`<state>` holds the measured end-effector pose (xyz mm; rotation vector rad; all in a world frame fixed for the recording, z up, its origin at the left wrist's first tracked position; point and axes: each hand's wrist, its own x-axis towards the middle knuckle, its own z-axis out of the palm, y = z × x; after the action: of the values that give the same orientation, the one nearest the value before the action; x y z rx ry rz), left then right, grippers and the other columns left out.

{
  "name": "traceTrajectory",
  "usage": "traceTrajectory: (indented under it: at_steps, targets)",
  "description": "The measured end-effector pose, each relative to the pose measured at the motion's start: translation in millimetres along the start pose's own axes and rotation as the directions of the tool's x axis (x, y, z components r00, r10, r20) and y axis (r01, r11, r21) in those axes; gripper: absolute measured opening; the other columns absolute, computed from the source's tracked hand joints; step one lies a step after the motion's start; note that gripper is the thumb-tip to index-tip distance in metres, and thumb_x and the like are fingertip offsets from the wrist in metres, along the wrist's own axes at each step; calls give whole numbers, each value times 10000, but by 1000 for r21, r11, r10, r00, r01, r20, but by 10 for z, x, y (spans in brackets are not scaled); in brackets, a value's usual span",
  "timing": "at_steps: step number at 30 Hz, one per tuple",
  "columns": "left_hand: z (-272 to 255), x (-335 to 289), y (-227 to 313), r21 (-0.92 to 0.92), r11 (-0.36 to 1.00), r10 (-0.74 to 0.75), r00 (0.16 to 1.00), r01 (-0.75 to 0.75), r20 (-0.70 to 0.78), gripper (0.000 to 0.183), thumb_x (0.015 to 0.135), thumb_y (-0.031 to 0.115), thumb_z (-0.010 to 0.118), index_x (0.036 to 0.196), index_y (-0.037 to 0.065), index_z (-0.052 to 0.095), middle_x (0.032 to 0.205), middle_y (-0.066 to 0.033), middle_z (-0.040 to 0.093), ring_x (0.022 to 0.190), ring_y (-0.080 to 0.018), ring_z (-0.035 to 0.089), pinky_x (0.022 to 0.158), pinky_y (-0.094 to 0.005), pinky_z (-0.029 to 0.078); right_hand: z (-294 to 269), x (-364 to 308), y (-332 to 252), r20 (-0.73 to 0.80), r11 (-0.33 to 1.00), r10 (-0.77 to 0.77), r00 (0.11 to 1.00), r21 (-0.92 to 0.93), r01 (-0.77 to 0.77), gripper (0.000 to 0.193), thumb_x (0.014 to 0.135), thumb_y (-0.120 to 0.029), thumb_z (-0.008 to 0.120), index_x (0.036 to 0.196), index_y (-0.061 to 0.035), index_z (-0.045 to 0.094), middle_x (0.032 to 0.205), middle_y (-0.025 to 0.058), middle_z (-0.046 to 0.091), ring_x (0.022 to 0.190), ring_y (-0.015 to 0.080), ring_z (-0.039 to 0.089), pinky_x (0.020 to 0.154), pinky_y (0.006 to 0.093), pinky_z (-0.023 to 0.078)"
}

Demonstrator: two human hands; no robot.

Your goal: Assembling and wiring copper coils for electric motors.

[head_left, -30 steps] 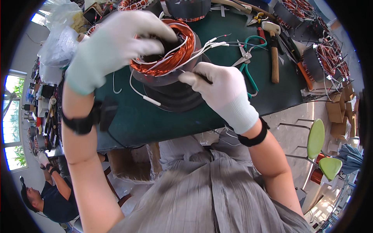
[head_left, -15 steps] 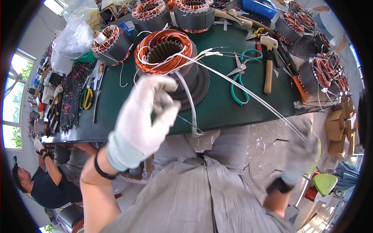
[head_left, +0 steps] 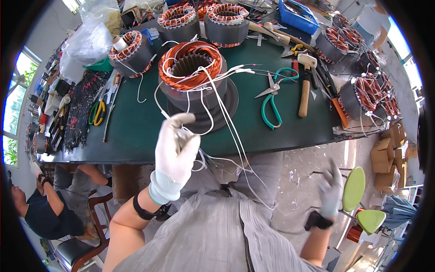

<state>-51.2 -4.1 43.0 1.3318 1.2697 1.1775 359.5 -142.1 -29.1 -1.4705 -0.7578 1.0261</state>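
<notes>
I see my left hand [head_left: 176, 147] closed on white lacing cord [head_left: 229, 131] running from the half-laced copper stator [head_left: 192, 72] at upper centre; right hand [head_left: 332, 190], blurred, grip unclear.

The stator [head_left: 192, 75] stands mid-table [head_left: 136, 131], scissors [head_left: 272, 97] and hammer [head_left: 304, 86] to its right.

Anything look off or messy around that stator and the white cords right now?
Nothing looks damaged. The stator sits upright on its stand. White cords trail loose from its copper windings over the table edge into the lap; the left hand grips a bunch. The right hand is off the table, blurred. Scraps litter the floor.
</notes>
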Motion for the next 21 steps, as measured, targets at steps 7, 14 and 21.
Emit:
traceTrajectory:
  at_steps: [7, 14, 21]
  targets:
    - [25, 112, -13, -266, 926, -212, 951, 269, 225, 560, 1015, 126, 532, 1503, -33, 308, 1339, -165, 559, 966, -187, 673, 775, -290, 574, 2456, 468, -678, 748, 960, 56, 662, 142, -242, 362, 1053, -302, 545, 1236, -16, 671, 834, -19, 635, 606, 25, 432, 546, 185, 340]
    - [-51, 20, -66, -401, 804, -297, 880, 440, 369, 262, 1064, 196, 500, 1190, -5, 612, 872, -52, 669, 767, -133, 662, 702, -272, 548, 518, -450, 265, 353, 937, 336, 873, -30, -348, 241, 996, -237, 642, 936, -5, 660, 868, 75, 709, 684, 81, 571, 607, 223, 434]
    - [58, 128, -176, -607, 688, -277, 917, 398, 288, 260, 1079, 220, 499, 1170, 17, 634, 938, -74, 702, 780, -158, 672, 712, -306, 553, -413, -1236, 760, 158, 869, 495, 854, -67, -491, 283, 1020, -279, 630, 910, -20, 656, 713, 13, 603, 560, 56, 450, 513, 208, 339]
